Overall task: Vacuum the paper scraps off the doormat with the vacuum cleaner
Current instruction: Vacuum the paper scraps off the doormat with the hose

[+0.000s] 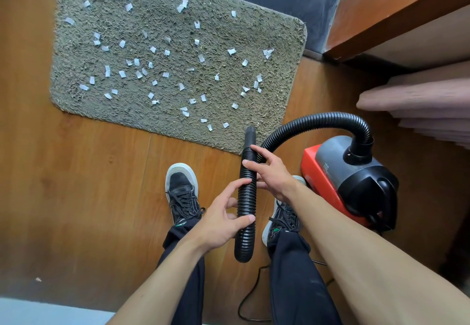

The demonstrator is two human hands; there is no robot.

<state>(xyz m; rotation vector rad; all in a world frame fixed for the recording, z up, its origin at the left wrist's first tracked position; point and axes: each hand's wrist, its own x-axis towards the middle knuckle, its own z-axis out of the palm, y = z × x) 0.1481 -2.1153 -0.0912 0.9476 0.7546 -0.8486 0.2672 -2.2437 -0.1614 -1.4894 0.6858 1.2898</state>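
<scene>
1. Currently the hose (246, 197) is up off the floor (76, 197), held in both hands in front of our legs. Its nozzle (249, 131) hangs over the near edge of the doormat (178, 32).
2. Paper scraps (152, 49) lie scattered across most of the doormat, none picked up yet by the look of it.
3. The vacuum cleaner (351, 177) sits on the floor to our right, just off the doormat's corner, with the hose looping up out of its top.
4. Handling: the ribbed hose looks light and floppy, and it bends wherever it isn't supported. We'd grip close behind the nozzle to steer it. The scraps are featherweight and should lift easily, though the shaggy pile may snag some.
5. Right hand (272, 172): thumb and index finger curled round the hose near the nozzle, a firm hold.
6. Left hand (221, 220): lower down, with the thumb across the front and the fingers (234, 187) loosely wrapped on the far side, more support than clamp.
7. The cord (251, 294) trails between our feet and is likely a trip risk.
</scene>
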